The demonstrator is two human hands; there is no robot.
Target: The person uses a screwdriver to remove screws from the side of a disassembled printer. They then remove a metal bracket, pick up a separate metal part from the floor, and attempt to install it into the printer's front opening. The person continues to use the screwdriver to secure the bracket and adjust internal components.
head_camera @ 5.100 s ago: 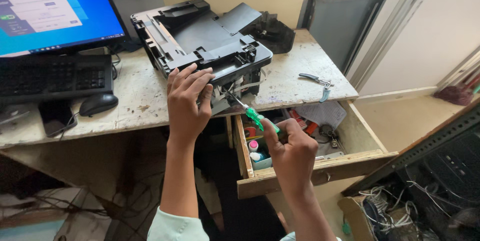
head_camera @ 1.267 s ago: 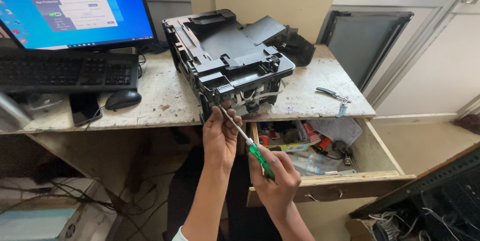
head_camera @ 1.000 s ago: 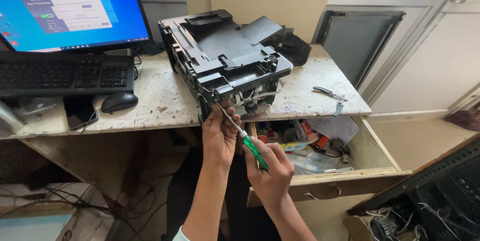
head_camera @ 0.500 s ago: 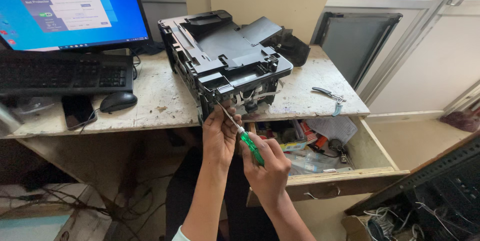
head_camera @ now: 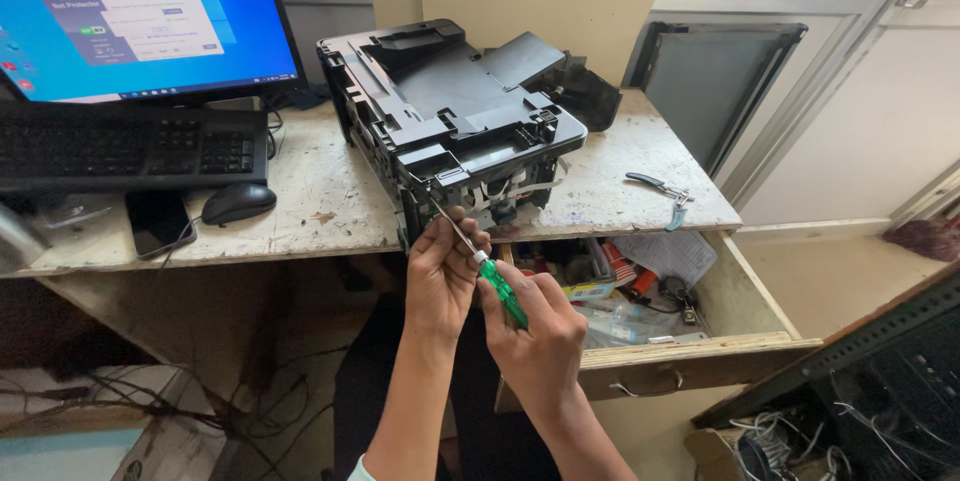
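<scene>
Right hand (head_camera: 540, 336) clamped on green screwdriver (head_camera: 500, 289); left hand (head_camera: 445, 271) pinching its shaft, tip against printer (head_camera: 450, 111).

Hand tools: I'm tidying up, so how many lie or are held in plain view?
2: a green-handled screwdriver in the right hand, and grey pliers with blue grips on the worn white desk. The open wooden drawer may hide more.

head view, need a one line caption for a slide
Right hand drives a green-handled screwdriver into the front of an opened black printer while the left hand steadies its shaft.
</scene>
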